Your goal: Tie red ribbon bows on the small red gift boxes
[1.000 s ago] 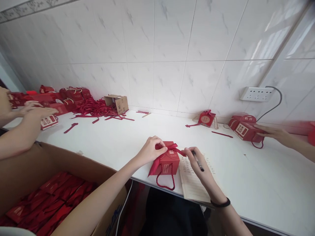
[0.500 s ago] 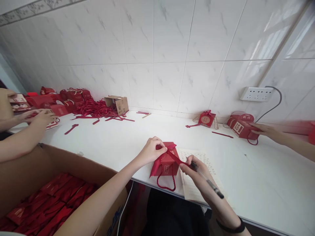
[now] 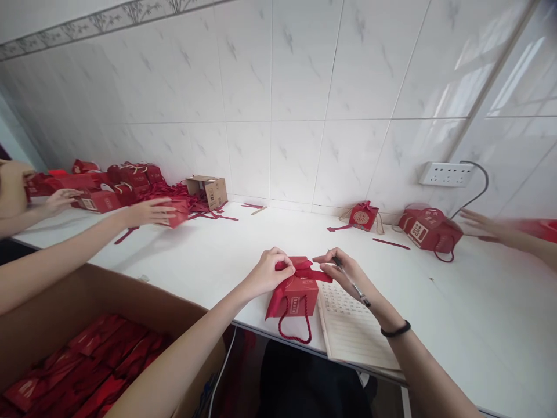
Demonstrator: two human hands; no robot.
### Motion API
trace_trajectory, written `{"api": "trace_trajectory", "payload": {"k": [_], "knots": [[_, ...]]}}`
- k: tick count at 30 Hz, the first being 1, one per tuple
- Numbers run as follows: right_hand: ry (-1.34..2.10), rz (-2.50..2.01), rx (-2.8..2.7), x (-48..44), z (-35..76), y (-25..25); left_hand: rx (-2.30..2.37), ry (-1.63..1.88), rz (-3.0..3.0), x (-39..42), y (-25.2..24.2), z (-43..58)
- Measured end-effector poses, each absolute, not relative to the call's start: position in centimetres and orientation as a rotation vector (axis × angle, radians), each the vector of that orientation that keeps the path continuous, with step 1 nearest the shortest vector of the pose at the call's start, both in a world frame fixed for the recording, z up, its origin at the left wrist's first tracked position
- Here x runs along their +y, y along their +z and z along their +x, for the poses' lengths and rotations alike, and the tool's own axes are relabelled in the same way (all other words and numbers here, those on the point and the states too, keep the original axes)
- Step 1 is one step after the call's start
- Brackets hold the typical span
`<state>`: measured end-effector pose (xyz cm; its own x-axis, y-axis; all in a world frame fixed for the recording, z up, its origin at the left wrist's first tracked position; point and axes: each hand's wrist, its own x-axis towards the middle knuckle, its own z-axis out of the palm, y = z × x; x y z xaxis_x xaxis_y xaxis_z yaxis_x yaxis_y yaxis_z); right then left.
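Observation:
A small red gift box (image 3: 310,303) with a twisted rope handle (image 3: 296,340) stands at the table's front edge. Across its top lies a red ribbon (image 3: 321,276) tied in a bow. My left hand (image 3: 268,274) pinches the bow at its knot, thumb and forefinger together. Just right of the box, my right hand (image 3: 350,273) has a pen (image 3: 350,280) tucked between its fingers. Its thumb and forefinger are apart, close to the ribbon's right tail. Partly under my right forearm lies a notebook (image 3: 354,334) with handwriting on it.
A decorated red box (image 3: 364,217) and a larger one (image 3: 430,229) stand by the wall, near another person's hand (image 3: 483,223). At left, another person's hand (image 3: 150,212) moves a blurred red box. A cardboard carton (image 3: 143,284) of red boxes sits below; a power strip (image 3: 447,173) hangs right.
My right hand has let go of the ribbon tail and lifted slightly, pen still in it. At left, a person has carried a red box rightward. The hand at right has left the larger box.

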<state>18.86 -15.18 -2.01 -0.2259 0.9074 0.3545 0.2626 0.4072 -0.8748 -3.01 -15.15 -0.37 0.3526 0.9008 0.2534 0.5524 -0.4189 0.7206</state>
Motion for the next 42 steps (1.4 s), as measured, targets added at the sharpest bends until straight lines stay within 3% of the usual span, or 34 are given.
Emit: {"api": "trace_trajectory", "payload": {"k": [34, 38, 42], "knots": [[0.662, -0.818, -1.715, -14.5, 15.8, -1.5, 1.204, 0.873, 2.063, -15.1, -0.8, -3.4], [0.807, -0.769, -1.728, -14.6, 15.8, -1.0, 1.201, 0.875, 2.057, -15.2, -0.8, -3.4], [1.159, -0.652, -1.701, -14.6, 15.6, -0.9, 1.198, 0.862, 2.057, -15.2, -0.7, -3.4]]}}
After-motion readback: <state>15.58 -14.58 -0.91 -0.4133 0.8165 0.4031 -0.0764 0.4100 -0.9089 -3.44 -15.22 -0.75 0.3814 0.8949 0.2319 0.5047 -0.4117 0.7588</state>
